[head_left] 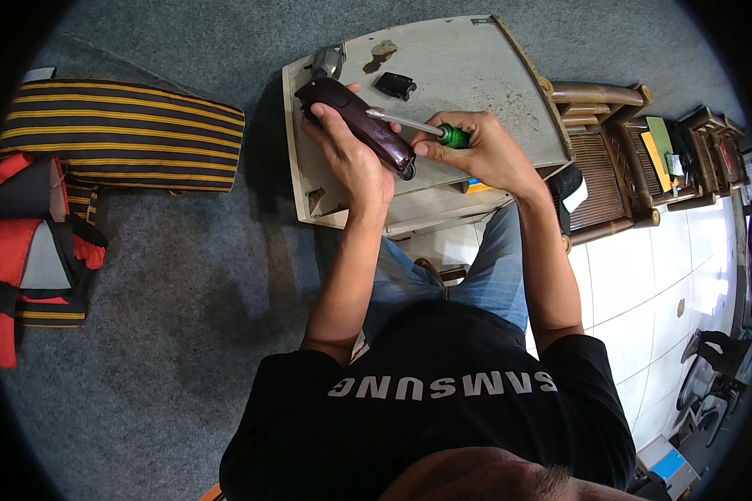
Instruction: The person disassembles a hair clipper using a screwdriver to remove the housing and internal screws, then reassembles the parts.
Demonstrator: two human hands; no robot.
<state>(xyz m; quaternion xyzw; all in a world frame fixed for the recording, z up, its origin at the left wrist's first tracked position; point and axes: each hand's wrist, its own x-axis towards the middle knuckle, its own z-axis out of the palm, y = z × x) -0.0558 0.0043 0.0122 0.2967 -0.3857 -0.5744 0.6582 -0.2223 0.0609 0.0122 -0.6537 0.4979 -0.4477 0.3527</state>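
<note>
My left hand (353, 163) is wrapped round a dark maroon hair clipper (361, 125), held tilted above the small table, with its hanging loop toward me. A screwdriver (453, 136) with a green handle is gripped in the fingers of my right hand (491, 150). Its metal shaft points left across the clipper's body; whether the tip touches the casing I cannot tell. Behind the clipper, a small black plastic piece (395, 85) lies on the tabletop. A grey metallic part (327, 62) is at the table's far left corner, partly hidden by the clipper.
The worn pale table (476, 67) has a raised rim and an open shelf below. To its right stands bamboo furniture (597, 167) with papers on it. A striped cushioned seat (125, 134) with a red and black garment (25, 242) is at the left.
</note>
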